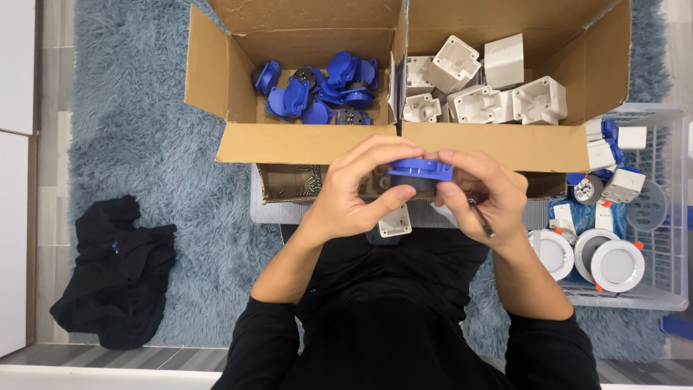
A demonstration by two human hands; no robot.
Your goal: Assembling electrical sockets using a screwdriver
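Underside of the blue part (421, 170) behind both hands (426, 191); small screws (307, 186) too tiny.

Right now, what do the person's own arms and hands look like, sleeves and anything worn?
Both hands, left hand and right hand, are bare: no gloves, rings or watch visible. The forearms are bare too; black sleeves are pushed up near the elbows, matching the black top.

Both hands meet at centre: left hand (351, 196) and right hand (478, 193) pinch a blue round plastic socket cover (421, 170). Right hand also holds a thin dark screwdriver (481, 219). Open cardboard box (310, 142) behind holds more blue plastic parts (317, 88).
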